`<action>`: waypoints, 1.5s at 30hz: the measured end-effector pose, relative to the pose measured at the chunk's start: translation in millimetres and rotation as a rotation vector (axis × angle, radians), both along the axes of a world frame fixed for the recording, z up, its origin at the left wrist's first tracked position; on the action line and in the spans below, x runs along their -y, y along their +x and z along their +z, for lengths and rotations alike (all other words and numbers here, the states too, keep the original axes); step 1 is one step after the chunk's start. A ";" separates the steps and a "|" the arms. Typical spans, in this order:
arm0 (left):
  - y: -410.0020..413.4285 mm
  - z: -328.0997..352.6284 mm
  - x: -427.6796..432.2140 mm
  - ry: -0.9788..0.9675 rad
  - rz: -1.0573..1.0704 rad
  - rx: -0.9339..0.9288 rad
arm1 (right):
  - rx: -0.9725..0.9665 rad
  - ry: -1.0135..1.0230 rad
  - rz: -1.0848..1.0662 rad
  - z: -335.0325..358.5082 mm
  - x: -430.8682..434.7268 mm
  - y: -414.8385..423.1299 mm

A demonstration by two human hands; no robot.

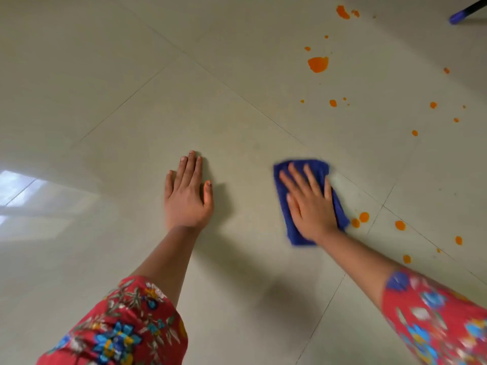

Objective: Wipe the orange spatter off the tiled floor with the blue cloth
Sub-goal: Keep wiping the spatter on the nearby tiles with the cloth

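A folded blue cloth lies flat on the pale tiled floor, and my right hand presses down on it with the fingers spread. My left hand rests flat on the bare floor to the left, palm down, holding nothing. Orange spatter is scattered over the tiles to the right: a large blot far ahead, another blot near the top edge, two drops just right of the cloth, and several small drops beyond. The cloth looks motion-blurred.
A dark stick with a blue tip pokes in at the top right corner. Bright window light reflects off the floor at the left. Red floral sleeves cover both forearms at the bottom.
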State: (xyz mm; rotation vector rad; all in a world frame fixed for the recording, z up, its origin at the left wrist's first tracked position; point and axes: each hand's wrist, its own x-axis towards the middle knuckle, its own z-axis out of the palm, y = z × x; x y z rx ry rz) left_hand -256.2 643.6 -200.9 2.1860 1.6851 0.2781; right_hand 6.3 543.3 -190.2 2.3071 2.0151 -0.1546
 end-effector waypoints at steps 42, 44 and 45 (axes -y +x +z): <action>46.2 -6.1 124.2 0.088 -0.635 -0.146 | -0.037 -0.087 -0.279 9.9 181.4 7.3; 46.3 -6.1 124.2 0.071 -0.639 -0.128 | -0.070 -0.166 -0.033 9.2 201.7 -31.9; 45.7 -6.0 124.9 0.062 -0.646 -0.128 | -0.084 -0.232 0.074 9.0 227.6 -43.7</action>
